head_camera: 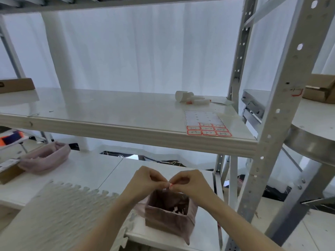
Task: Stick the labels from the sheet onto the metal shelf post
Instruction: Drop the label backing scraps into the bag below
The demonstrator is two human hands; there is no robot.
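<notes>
I see both hands low in the middle of the view, fingertips meeting. The left hand (145, 180) and right hand (190, 182) each have their fingers curled and pinch one small red-edged label (170, 185) between them. I cannot tell whether its backing is on or off. They are above a brown bin (170, 216) with paper scraps inside, which stands on the lower shelf (87, 171).

The sheet (204, 118) lies flat at the front right corner of the middle shelf (108, 109), well apart from the hands. Its upper rows are bare, and red-bordered labels fill the bottom rows. The post (277, 113) stands just right of the sheet, and one red-edged label (297, 92) is stuck on it higher up. Behind the sheet lie white rolls (190, 98). A pink basket (45, 156) sits at far left, with a foam mat (63, 205) in front of it.
</notes>
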